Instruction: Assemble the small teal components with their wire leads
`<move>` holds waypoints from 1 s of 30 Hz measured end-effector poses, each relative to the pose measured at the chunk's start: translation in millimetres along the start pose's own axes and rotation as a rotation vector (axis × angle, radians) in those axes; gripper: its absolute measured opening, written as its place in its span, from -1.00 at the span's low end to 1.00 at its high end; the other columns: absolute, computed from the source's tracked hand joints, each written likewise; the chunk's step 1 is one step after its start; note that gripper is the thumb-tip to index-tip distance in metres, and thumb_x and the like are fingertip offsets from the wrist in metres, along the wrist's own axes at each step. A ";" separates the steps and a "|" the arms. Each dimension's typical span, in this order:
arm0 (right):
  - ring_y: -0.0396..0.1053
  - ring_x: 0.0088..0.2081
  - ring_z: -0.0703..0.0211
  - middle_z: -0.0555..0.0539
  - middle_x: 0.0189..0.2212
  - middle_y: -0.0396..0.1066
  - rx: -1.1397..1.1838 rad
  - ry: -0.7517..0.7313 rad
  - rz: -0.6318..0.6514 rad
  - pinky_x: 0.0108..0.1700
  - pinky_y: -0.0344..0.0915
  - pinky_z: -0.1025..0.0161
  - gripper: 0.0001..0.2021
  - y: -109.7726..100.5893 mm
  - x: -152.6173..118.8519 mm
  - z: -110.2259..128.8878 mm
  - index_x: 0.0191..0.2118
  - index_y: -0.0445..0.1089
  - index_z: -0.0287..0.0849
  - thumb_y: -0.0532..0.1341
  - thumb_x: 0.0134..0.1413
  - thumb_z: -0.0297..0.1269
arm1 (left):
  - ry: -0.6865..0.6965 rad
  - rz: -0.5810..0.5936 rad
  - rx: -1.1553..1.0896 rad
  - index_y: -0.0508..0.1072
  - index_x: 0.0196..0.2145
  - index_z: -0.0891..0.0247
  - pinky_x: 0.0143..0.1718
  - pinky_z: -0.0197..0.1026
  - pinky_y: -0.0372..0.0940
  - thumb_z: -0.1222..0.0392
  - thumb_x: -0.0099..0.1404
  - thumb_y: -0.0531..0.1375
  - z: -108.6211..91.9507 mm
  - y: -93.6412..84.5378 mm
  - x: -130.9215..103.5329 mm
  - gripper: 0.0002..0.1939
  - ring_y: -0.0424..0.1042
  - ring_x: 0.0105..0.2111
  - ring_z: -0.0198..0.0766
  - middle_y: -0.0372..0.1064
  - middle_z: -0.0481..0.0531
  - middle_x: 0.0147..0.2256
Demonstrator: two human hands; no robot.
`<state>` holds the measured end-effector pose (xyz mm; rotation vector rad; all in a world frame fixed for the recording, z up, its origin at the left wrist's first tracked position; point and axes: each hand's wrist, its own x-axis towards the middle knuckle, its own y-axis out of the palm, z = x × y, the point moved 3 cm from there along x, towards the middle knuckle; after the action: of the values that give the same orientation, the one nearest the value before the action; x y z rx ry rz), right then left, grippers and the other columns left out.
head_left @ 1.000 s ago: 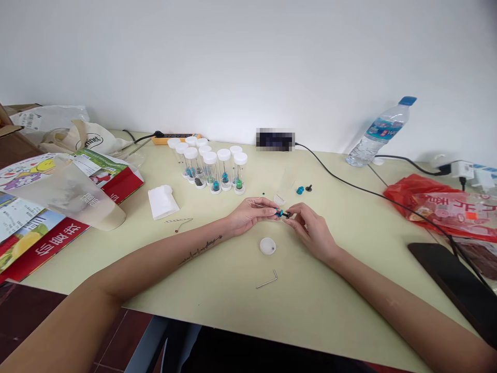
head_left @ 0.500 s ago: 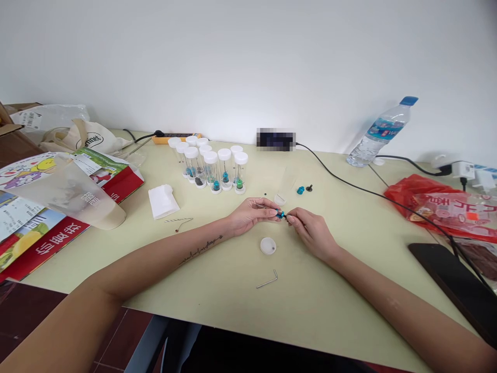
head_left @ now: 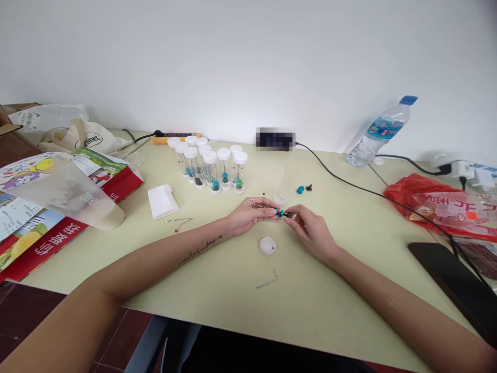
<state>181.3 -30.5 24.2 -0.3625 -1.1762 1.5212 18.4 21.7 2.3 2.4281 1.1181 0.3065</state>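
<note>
My left hand is closed, pinching a small blue metal fitting between thumb and fingers; a thin metal rod shows along these fingers. Pinched in the fingertips of my right hand is a small black piece, up against the fitting's right end. Whether the two are joined I cannot tell. Just below lies a round white cap with a tiny dark bit in it. Closer to me is an L-shaped hex key. A second blue fitting and a black flanged piece lie beyond my right hand.
Several white-capped clear tubes stand at the back left. A clear tube lies behind my hands. Folded tissue and a thin twisted bit are left; a tilted water bottle, black cable and phone are right.
My right hand has shifted slightly and its fingers have straightened a little, so more of the black piece shows. My left hand keeps its hold on the blue fitting.
</note>
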 end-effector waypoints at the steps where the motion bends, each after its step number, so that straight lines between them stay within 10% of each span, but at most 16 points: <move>1: 0.25 -0.55 0.29 -0.01 -0.46 0.35 -0.008 -0.002 0.003 -0.47 0.17 0.32 -0.83 0.0 0.1 -0.2 -0.22 0.20 -0.14 -0.02 0.20 -0.19 | -0.003 0.005 0.003 0.45 -0.32 0.39 -0.04 -0.05 0.17 0.23 -0.06 0.32 0.1 0.0 0.0 -0.70 0.42 -0.29 -0.25 0.41 0.10 -0.30; 30: 0.27 -0.54 0.24 -0.02 -0.51 0.35 -0.006 -0.015 0.010 -0.49 0.18 0.30 -0.81 -0.3 0.9 -0.6 -0.27 0.21 -0.12 -0.04 0.20 -0.16 | -0.004 0.004 0.011 0.44 -0.31 0.39 -0.04 -0.07 0.20 0.23 -0.04 0.31 1.3 -1.4 -0.1 -0.70 0.42 -0.29 -0.26 0.41 0.12 -0.29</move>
<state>181.6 -29.4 24.5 -0.3615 -1.1922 1.5315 17.9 22.1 0.5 2.4402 1.1163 0.2975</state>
